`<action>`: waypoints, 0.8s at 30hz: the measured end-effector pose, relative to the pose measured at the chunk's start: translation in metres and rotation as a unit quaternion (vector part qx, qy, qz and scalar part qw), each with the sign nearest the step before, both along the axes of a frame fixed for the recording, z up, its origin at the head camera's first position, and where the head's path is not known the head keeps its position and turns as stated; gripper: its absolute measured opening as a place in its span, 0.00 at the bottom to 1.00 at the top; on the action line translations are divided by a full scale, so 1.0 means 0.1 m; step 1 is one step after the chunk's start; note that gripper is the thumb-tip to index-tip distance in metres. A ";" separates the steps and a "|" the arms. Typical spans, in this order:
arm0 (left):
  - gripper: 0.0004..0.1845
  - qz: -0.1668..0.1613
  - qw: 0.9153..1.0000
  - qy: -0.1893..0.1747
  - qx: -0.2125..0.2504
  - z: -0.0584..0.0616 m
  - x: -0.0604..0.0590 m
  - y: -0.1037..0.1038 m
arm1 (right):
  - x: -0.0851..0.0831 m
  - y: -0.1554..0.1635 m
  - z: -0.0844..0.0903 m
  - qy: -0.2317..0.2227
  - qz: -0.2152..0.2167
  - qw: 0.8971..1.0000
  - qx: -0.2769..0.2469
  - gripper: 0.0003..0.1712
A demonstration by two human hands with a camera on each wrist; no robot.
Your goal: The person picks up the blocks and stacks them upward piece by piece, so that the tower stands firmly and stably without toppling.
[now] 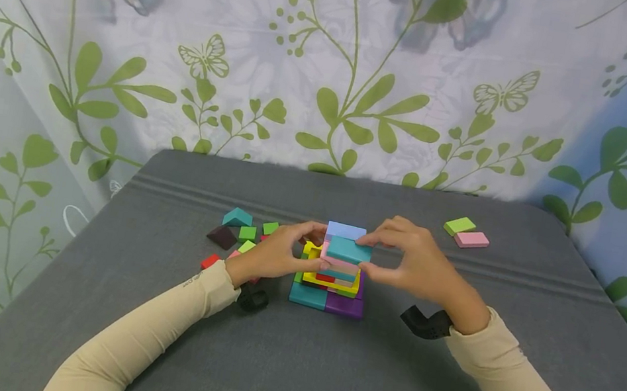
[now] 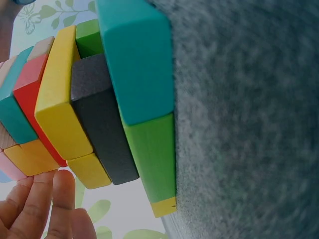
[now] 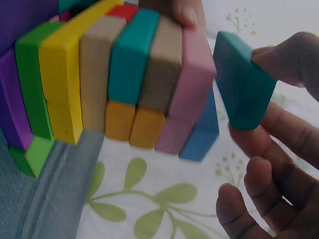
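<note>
Already a good part of the building looks done: on the grey desk (image 1: pixel 325 371) stands a stack of coloured blocks (image 1: pixel 329 285), several layers high, with teal and purple pieces at its base. At the far left lies a scatter of loose blocks (image 1: pixel 239 228) near the stack, which suggests more pieces are left to add. The left hand (image 1: pixel 275 253) rests against the stack's left side, fingers stretched toward its upper layers and steadying rather than gripping anything, as far as the views show. On top, the right hand (image 1: pixel 415 263) pinches a teal block (image 1: pixel 348 250) between thumb and fingers; the right wrist view shows this block tilted and just apart from the pink layer, so it seems not yet seated. Well apart on the right lie 2 more spare pieces, a green block (image 1: pixel 459 225) and a pink block (image 1: pixel 471 239).
</note>
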State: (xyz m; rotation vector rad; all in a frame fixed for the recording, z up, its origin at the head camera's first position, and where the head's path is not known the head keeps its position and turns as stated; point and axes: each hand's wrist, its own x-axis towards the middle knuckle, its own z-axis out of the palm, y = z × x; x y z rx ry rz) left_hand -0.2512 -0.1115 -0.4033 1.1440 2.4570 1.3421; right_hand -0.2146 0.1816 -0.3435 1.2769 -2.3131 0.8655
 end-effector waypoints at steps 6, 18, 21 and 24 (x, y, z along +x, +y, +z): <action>0.38 0.003 1.000 0.000 -0.007 0.02 0.02 0.00 | 0.06 -0.09 -0.04 0.031 -0.001 0.999 0.028 0.19; 0.41 0.001 1.000 -0.014 -0.001 0.01 0.01 0.00 | 0.08 -0.13 -0.05 0.052 -0.036 0.997 0.043 0.20; 0.45 0.001 1.000 -0.013 -0.001 0.02 0.02 0.00 | 0.07 -0.11 -0.03 0.016 -0.040 0.999 0.033 0.20; 0.54 0.000 1.000 -0.011 0.003 0.03 0.02 -0.01 | 0.06 -0.08 0.01 -0.042 -0.055 0.997 0.025 0.24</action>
